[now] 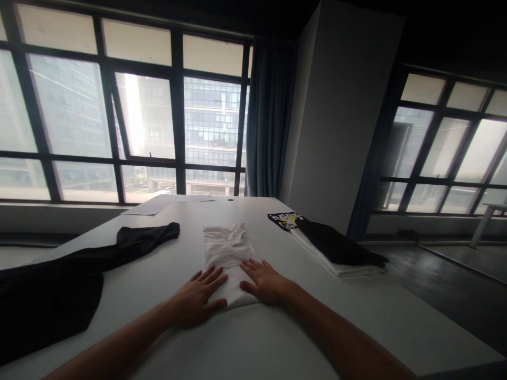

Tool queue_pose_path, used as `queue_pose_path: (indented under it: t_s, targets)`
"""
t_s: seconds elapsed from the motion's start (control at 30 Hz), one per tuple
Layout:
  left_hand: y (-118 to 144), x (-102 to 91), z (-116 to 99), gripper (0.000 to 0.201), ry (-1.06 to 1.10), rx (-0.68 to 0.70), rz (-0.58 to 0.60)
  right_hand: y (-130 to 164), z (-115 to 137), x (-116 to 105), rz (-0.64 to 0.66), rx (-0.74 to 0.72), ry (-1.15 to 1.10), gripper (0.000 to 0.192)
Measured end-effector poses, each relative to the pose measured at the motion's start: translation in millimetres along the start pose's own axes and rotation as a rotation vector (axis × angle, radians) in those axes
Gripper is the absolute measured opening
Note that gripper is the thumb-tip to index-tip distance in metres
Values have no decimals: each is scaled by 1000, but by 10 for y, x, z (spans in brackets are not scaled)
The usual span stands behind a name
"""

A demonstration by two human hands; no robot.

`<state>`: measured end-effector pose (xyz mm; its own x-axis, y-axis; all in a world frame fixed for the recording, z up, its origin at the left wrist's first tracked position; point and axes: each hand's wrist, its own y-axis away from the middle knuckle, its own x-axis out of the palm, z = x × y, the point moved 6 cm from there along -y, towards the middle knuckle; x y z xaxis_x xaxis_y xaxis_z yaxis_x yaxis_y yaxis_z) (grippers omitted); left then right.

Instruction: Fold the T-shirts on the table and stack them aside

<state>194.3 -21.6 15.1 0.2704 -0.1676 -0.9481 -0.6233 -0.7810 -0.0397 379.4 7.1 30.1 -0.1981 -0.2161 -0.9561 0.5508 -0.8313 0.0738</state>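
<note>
At the far left a black garment [59, 285] lay spread loosely over the white table [277, 338], one sleeve reaching toward the middle, well apart from either hand. Behind it, near the window, some sheets of paper [152, 206] rested flat on the tabletop. Moving in, the left hand [200, 298] lay palm down with its fingers spread, pressing the near left edge of a white cloth [227, 256], part on the fabric and part on the table. The cloth sat in the middle of the table, directly ahead, folded into a long narrow strip running away from the person, with soft wrinkles toward its far end. The right hand [264, 282] lay flat too, fingers loosely apart, on the cloth's near right edge; neither hand gripped anything, and the two rested close beside each other without touching. By my reading, the step in hand was flattening the near end of the folded strip, with the lengthwise folds already made. The next move would seem to call for a pinch at the near corners, since open palms cannot lift the fabric. Further right, a stack [336, 250] of folded clothes, black over white, lay near the table's edge, with a printed piece [284, 220] just behind it.
</note>
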Motion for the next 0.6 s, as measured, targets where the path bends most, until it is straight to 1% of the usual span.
queue_pose_path:
  t_s: [0.07, 0.17, 0.23, 0.3, 0.37, 0.43, 0.47, 0.53, 0.6]
  targets:
    - [28, -68, 96, 76, -18, -66, 36, 23, -153, -21, 21, 68, 14, 65]
    - [98, -207, 208, 83, -15, -93, 102, 51, -432, -159, -52, 131, 76, 52]
    - [142, -280, 250, 86, 0, -74, 126, 54, -556, -235, -108, 119, 111, 55]
    - [156, -306, 252, 81, 29, -33, 118, 36, -584, -263, -158, 51, 88, 61]
    - [133, -285, 210, 63, 59, 18, 74, 1, -533, -244, -193, -40, 35, 58]
    - [82, -259, 144, 42, 74, 65, -23, -40, -447, -212, -224, -109, -1, 49]
    - [58, -254, 107, 36, 73, 89, -82, -55, -404, -203, -239, -131, -9, 44]
    - [27, -265, 39, 31, 72, 139, -177, -59, -323, -219, -270, -170, -24, 38]
    - [26, -297, 4, 31, 102, 176, -210, -15, -261, -284, -293, -202, -71, 34]
